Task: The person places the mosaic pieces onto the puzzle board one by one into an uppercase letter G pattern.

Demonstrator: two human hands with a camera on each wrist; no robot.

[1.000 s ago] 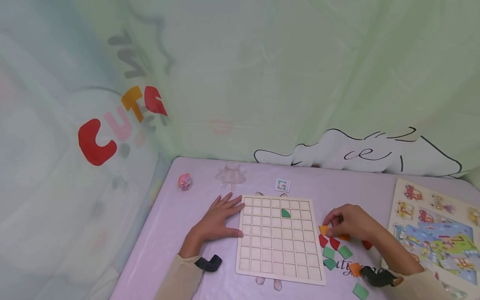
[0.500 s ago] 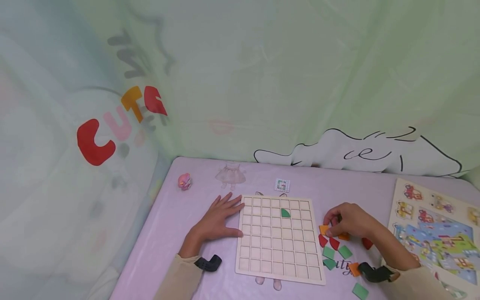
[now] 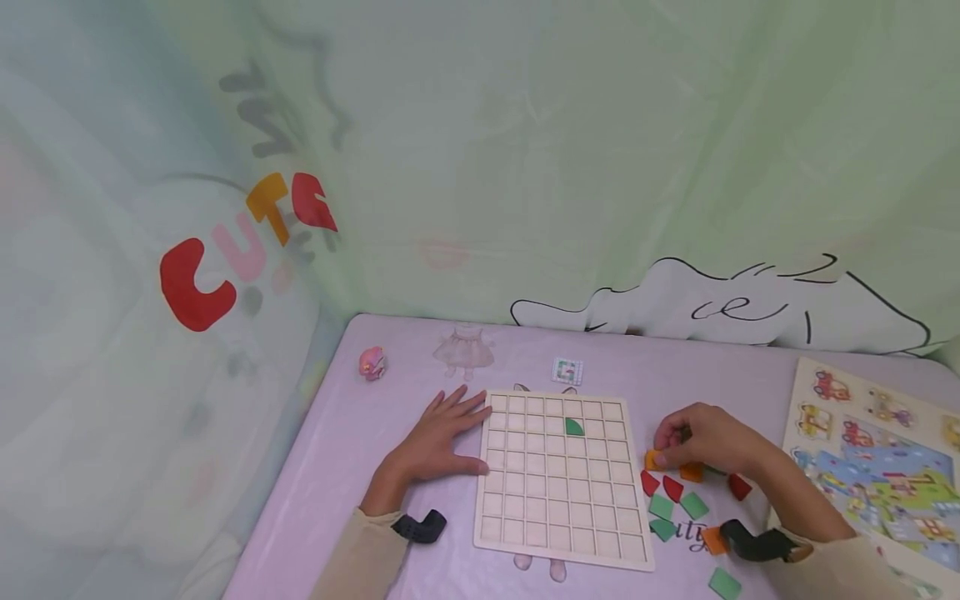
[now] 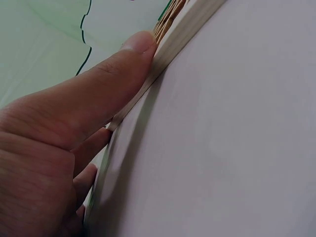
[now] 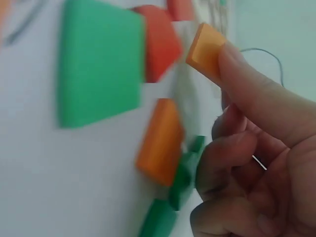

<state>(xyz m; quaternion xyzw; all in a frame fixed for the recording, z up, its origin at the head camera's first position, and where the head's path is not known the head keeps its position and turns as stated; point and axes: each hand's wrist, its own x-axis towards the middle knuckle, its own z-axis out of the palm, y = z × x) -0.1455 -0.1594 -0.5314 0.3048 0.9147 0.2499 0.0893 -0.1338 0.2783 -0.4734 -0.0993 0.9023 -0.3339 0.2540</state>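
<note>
My left hand lies with fingers spread at the left edge of a pale wooden grid board. In the left wrist view its thumb touches the board's side. One green quarter-circle tile sits in a cell in the upper part of the board. Right of the board, my right hand pinches an orange square tile between thumb and a finger that is mostly hidden. In the right wrist view this tile is held raised and tilted, apart from the blurred tiles.
Below the right hand lie loose red, green and orange tiles. A picture puzzle board stands at the far right. Behind the grid board is a small pattern card; a pink figurine is at the back left.
The right hand has shifted slightly to the right, and the orange tile in its fingers now looks tilted. The left hand and the grid board stay in place; the head view has moved a little.
</note>
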